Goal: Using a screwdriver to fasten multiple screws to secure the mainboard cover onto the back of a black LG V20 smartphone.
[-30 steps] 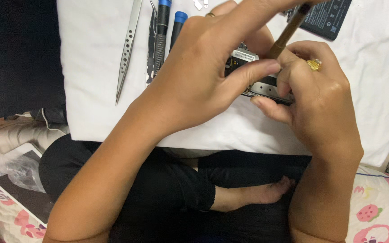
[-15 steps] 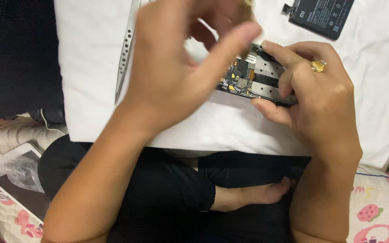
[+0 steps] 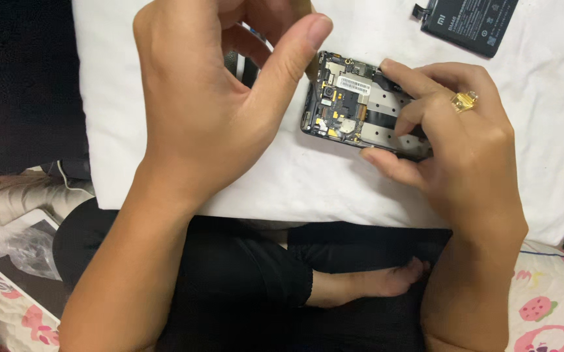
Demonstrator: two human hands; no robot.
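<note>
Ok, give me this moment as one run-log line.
left hand: raised above white pad, grip contents unclear | right hand: steadying opened phone on pad | battery: lying apart, top right

Open black phone body with exposed circuit board [image 3: 350, 111] mid-pillow, boxed in two sides: right hand [image 3: 455, 140] clamped on its 3 o'clock end, raised left hand [image 3: 213, 98] hanging over 9 o'clock side. White pillow surface [image 3: 295, 176] bare at phone's 6 o'clock, easy lane there. Flat black rectangular battery [image 3: 471, 23] sits at 1 o'clock, well apart, gap between passable. Dark tool handles [image 3: 246, 65] mostly hidden under left palm.
</note>
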